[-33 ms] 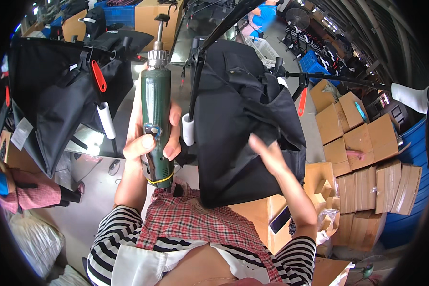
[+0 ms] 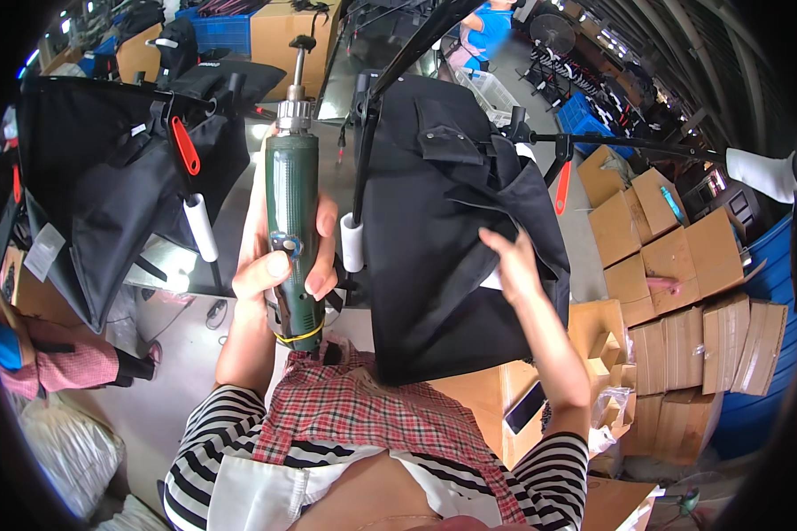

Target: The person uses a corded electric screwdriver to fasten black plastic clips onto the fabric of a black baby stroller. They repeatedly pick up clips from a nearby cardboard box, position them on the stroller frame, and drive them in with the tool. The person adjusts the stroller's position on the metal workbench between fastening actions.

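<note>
My left hand [image 2: 285,265] is wrapped round a dark green power drill [image 2: 292,190], held upright with its metal chuck and bit uppermost. The thumb lies beside a small switch, and a yellow band circles the drill's lower end. Just right of it hangs a large black fabric piece [image 2: 425,283] with folds and a snapped flap, fixed to a black tube frame [image 2: 367,146]. My right hand [image 2: 518,270] is at this fabric's right side, thumb and fingers apart, slightly blurred. A small white patch shows by its palm. Some of its fingertips are hard to make out.
Another black fabric piece [image 2: 106,186] on a frame with a red lever [image 2: 185,146] stands at left. Cardboard boxes [image 2: 673,345] are stacked at right. A phone [image 2: 524,407] lies on cardboard below my right forearm. One person [image 2: 71,358] is at far left, another [image 2: 484,37] at the back.
My right hand has moved up and slightly right across the black fabric, and the folds beneath it have shifted. The white patch by its palm now shows. My left hand keeps the drill upright.
</note>
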